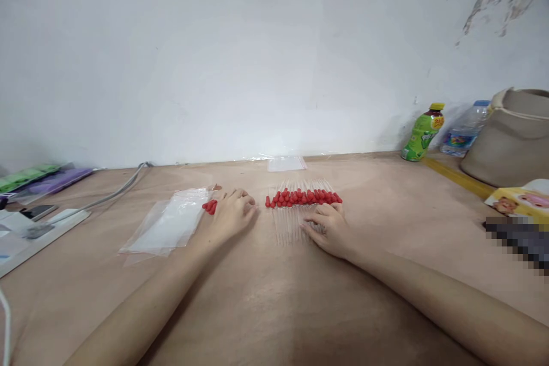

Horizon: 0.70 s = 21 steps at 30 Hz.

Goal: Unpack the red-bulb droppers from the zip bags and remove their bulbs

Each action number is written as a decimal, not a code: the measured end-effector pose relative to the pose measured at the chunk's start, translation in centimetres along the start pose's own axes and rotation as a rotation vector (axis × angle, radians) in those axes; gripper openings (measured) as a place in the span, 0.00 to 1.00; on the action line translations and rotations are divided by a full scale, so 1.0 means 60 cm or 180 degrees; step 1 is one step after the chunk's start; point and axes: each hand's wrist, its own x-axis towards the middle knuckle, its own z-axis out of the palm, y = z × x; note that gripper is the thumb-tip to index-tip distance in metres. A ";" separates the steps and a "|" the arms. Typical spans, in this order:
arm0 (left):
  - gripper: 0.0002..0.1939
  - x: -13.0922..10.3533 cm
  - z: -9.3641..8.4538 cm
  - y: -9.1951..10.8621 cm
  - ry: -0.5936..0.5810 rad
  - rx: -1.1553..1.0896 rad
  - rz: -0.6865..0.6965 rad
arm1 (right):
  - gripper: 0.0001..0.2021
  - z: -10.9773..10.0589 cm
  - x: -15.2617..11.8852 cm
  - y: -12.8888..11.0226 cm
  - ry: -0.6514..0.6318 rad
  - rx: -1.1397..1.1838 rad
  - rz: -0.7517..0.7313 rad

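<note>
A row of clear, thin tubes or droppers with red bulb ends [300,198] lies across the middle of the table, tips pointing both away and toward me. My right hand [328,229] rests at the row's right end, fingers apart and touching the clear stems. Left of the row, my left hand [235,211] lies on the table with its fingers curved and apart, holding nothing visible. Beside it is a small group of red bulbs [210,206], partly hidden by the hand. Flat clear plastic bags [169,229] are stacked further left.
Another clear bag [286,164] lies by the wall. At the right stand a green bottle [422,132], a water bottle [465,130] and a grey bucket [508,137], with a yellow packet [521,201] nearer. A cable [115,191] and power strip [55,234] are at left.
</note>
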 end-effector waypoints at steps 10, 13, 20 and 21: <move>0.18 0.095 0.040 0.032 -0.0827 0.0117 -0.1229 | 0.11 -0.005 -0.017 0.011 0.0187 0.0008 0.0268; 0.13 0.106 0.044 0.032 -0.1005 0.0036 -0.1426 | 0.12 -0.004 -0.016 0.012 0.0160 -0.0005 0.0321; 0.09 0.107 0.049 0.031 -0.1142 -0.0164 -0.1527 | 0.12 -0.004 -0.017 0.015 0.0200 -0.0063 0.0332; 0.10 0.104 0.047 0.029 -0.1118 -0.0181 -0.1499 | 0.12 -0.004 -0.018 0.015 0.0207 -0.0067 0.0331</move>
